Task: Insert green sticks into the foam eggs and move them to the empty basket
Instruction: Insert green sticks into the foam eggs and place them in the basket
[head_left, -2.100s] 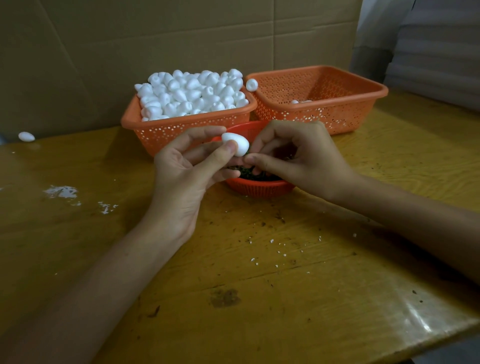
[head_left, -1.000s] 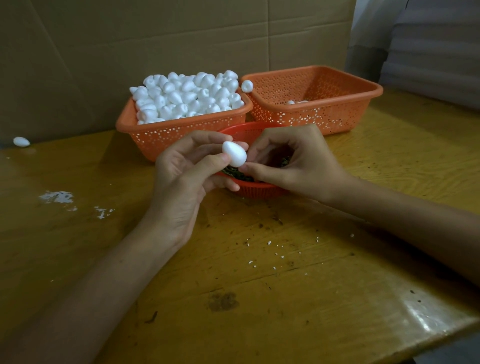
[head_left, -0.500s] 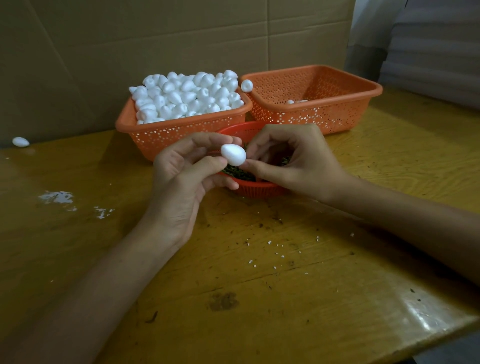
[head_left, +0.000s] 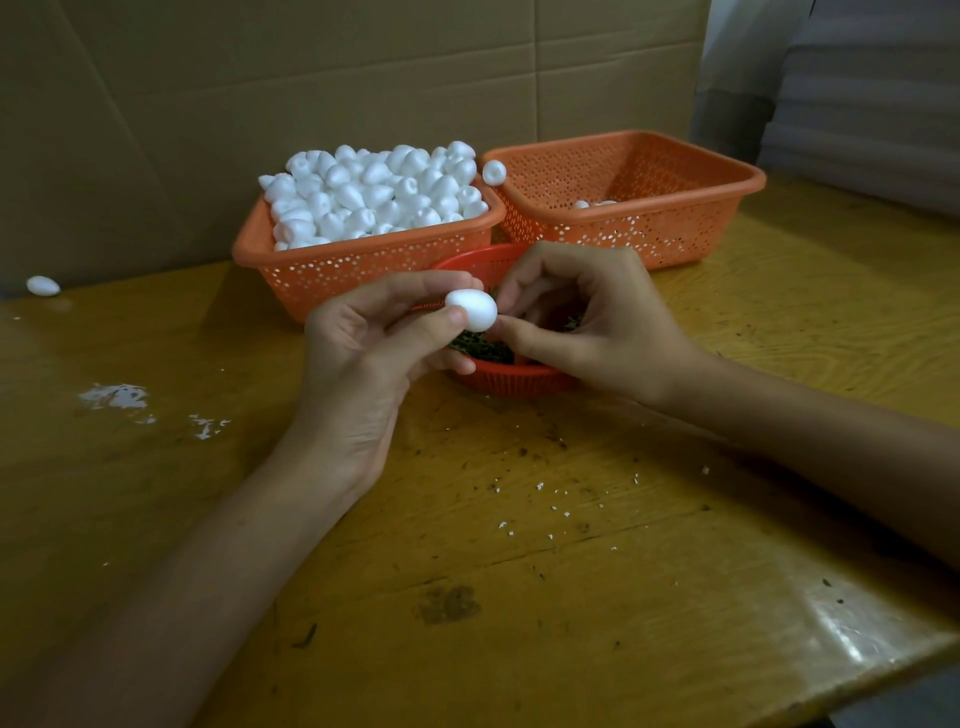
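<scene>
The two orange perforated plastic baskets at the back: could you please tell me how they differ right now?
The left orange perforated plastic basket is heaped above its rim with white foam eggs; the right orange perforated plastic basket holds only a few eggs on its floor. The left basket's inner walls are hidden by eggs; the right basket's show bare. Both are rectangular, upright, side by side on the wooden table.
</scene>
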